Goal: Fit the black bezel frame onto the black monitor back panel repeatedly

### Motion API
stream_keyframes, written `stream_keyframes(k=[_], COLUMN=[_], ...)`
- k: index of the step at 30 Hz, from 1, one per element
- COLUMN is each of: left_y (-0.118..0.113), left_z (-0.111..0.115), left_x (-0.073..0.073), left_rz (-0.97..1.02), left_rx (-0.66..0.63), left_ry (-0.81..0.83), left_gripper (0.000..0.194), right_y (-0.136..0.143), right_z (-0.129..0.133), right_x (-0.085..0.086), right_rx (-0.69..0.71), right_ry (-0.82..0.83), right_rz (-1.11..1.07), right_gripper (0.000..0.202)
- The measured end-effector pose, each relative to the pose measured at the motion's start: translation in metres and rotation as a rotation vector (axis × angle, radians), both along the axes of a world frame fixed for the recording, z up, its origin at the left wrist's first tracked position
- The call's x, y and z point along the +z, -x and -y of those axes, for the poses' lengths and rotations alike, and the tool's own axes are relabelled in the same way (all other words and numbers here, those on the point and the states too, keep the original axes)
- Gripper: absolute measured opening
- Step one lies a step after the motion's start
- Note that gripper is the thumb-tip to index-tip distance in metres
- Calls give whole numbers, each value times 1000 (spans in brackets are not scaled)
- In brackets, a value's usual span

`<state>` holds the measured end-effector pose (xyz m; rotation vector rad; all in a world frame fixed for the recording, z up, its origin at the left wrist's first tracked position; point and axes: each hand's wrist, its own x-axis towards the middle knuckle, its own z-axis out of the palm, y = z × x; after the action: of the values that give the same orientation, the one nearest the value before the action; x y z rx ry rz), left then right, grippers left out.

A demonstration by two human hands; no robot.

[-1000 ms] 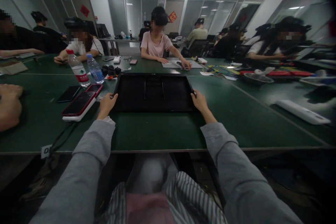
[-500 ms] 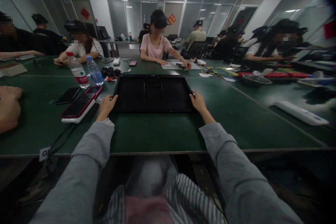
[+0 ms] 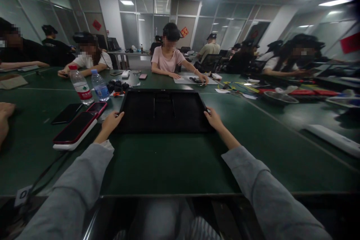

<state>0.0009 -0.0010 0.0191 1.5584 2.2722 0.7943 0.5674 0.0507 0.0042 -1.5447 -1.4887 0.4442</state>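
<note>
A flat black monitor (image 3: 164, 122) lies face up on the green table in front of me, with a raised bezel and pale lines that look like reflections. My left hand (image 3: 112, 120) is closed on its left edge, thumb on top. At the opposite side edge, my right hand (image 3: 214, 120) grips the frame the same way. The undersides of both hands are hidden. Just left of my left hand are a red-edged phone (image 3: 75, 126) on a white block and a second dark phone (image 3: 66, 113).
Two water bottles, one red-capped (image 3: 81, 87) and one blue-capped (image 3: 100, 87), stand behind the phones. Across the green table (image 3: 168, 168), a person in pink (image 3: 168, 60) handles small items. A white power strip (image 3: 332, 139) lies right. Another person's hand (image 3: 5, 118) rests at far left.
The view has tilted up, so the table and monitor appear lower. Both my hands keep their hold, and the monitor shows no clear movement on the table.
</note>
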Motion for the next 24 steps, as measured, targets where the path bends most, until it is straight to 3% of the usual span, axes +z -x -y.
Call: stream_keyframes(k=[4,8,15,24], left_y=[8,8,-7,0], left_z=[-8,-3,9,3], left_x=[-8,-5,15,6], left_rz=[38,117,173,188], left_rx=[-19,-33,38,38], left_ry=[-28,-43,-35,-40], left_gripper=[55,45,40,43], right_y=[-1,-5,-8,-4], right_z=[2,6,5,8], right_x=[4,8,0,1], right_rx=[129,117,136,168], right_ry=[168,288,245,158], right_rz=[-320,-427,-471,-400], right_gripper=[69,79,78,79])
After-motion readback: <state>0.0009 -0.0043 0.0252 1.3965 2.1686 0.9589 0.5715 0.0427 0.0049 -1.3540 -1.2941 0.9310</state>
